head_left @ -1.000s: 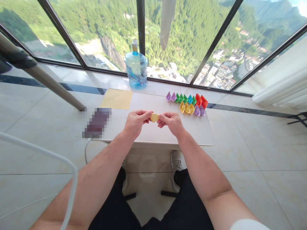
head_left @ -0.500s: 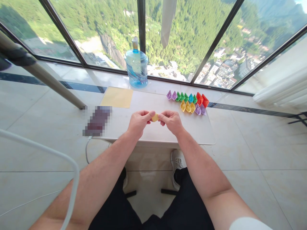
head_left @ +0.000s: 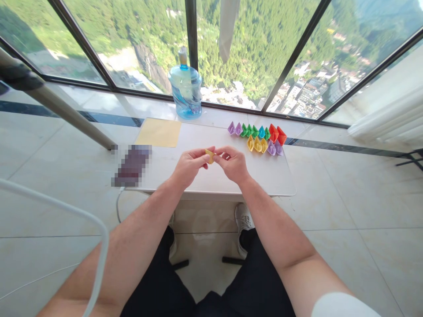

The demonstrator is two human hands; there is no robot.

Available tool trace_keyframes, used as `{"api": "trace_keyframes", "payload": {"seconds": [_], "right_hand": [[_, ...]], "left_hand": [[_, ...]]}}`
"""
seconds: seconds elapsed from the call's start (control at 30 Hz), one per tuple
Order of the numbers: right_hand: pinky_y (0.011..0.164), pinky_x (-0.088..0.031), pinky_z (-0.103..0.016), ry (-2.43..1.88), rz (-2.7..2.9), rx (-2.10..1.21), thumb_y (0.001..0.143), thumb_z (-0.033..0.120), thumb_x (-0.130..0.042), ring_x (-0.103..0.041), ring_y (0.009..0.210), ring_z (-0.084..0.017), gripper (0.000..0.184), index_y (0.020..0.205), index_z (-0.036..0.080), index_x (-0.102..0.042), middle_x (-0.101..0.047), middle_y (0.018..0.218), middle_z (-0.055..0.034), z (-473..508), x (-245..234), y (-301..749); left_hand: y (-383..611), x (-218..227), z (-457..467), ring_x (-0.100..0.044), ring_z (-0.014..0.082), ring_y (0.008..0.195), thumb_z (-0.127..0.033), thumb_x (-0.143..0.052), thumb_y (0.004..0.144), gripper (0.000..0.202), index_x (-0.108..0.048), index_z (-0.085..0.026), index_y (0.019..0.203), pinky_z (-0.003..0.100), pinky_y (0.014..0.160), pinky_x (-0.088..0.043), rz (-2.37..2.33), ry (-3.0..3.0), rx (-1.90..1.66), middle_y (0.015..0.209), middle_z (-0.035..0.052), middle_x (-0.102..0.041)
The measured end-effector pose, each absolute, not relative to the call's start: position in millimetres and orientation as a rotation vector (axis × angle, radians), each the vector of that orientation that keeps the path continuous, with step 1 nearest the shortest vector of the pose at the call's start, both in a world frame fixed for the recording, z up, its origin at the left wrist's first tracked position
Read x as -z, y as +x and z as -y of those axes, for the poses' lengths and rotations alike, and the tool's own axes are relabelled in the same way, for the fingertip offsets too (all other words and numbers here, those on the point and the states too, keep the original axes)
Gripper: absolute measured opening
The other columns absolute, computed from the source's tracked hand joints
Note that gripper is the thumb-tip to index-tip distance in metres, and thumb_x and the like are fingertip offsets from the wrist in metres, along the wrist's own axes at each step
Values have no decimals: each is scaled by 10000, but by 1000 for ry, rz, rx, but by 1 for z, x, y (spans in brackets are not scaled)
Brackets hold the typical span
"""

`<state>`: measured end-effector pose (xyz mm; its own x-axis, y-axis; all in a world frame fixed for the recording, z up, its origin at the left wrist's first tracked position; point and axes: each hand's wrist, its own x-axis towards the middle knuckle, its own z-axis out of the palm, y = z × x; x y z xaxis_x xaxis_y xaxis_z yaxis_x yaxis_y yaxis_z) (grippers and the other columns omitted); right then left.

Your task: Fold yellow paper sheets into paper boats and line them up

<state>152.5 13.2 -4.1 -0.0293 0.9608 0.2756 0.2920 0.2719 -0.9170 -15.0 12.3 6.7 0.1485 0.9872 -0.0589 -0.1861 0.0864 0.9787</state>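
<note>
A small folded piece of yellow paper (head_left: 209, 156) is pinched between my two hands, above the white table near its front edge. My left hand (head_left: 191, 164) grips its left side with thumb and fingers. On the other side, my right hand (head_left: 232, 164) has thumb and forefinger closed on the paper's right edge. The fingertips cover part of it, so its full shape is hidden. Beyond my right hand stand yellow paper boats (head_left: 257, 144) and purple paper boats (head_left: 275, 148), with green paper boats (head_left: 250, 130) and red paper boats (head_left: 276, 134) in the row behind.
The white table (head_left: 158, 165) carries a yellow sheet (head_left: 158, 132) at its back left and a blurred dark object (head_left: 132, 165) with a cable at its left edge. A blue water jug (head_left: 185, 92) stands behind it by the window. A pole slants in from the left.
The folded yellow paper has been turned more upright between my fingers. My right hand has shifted slightly left, its fingers now curled over the paper. The whole view has moved a little.
</note>
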Motion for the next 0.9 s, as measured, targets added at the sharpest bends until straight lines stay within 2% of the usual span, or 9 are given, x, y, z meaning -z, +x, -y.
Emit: {"api": "trace_keyframes", "payload": {"seconds": [0.07,0.17,0.33,0.57,0.73,0.9], "right_hand": [[690,-501,-285,-1209,1499,-899,796,389,-754,-572,685,-130,156,855,245,-746,-713,855,1,-14,4,153],[671,-512,-277,-1187,1486,-981,766,409,-771,-613,734,-141,191,804,227,-731,-725,881,-15,-14,3,154],[578,-515,-249,-1125,1477,-1174,720,434,-806,-624,728,-135,326,939,210,-718,-727,929,-22,-15,2,156],[535,-520,-224,-1216,1485,-1153,691,399,-816,-627,705,-108,361,970,205,-692,-701,1022,-19,-17,6,155],[504,-517,-213,-1187,1472,-1242,696,404,-824,-663,679,-124,341,912,202,-654,-675,835,11,-15,7,153],[492,-539,-226,-1205,1397,-1301,641,373,-844,-621,624,-115,356,843,201,-608,-612,708,50,-14,4,154]], "left_hand": [[-17,-8,-13,-642,172,758,-360,-850,662,334,-833,-190,948,300,662,-504,-948,1099,-1123,1018,100,-786],[-18,-9,-13,-626,154,699,-362,-876,642,316,-833,-182,897,325,693,-532,-967,1146,-1124,989,94,-785],[-17,-10,-15,-636,162,718,-379,-890,635,365,-832,-174,932,341,733,-547,-998,1148,-1139,904,76,-783],[-16,-8,-15,-659,188,767,-396,-889,606,420,-836,-186,965,355,768,-563,-1048,1151,-1125,884,63,-785],[-13,-7,-14,-682,208,821,-362,-846,642,351,-834,-188,946,349,775,-568,-1092,1181,-1118,920,64,-791],[-14,-15,-12,-640,165,710,-308,-781,688,193,-809,-165,815,304,711,-527,-1130,1268,-1067,790,46,-760]]}}
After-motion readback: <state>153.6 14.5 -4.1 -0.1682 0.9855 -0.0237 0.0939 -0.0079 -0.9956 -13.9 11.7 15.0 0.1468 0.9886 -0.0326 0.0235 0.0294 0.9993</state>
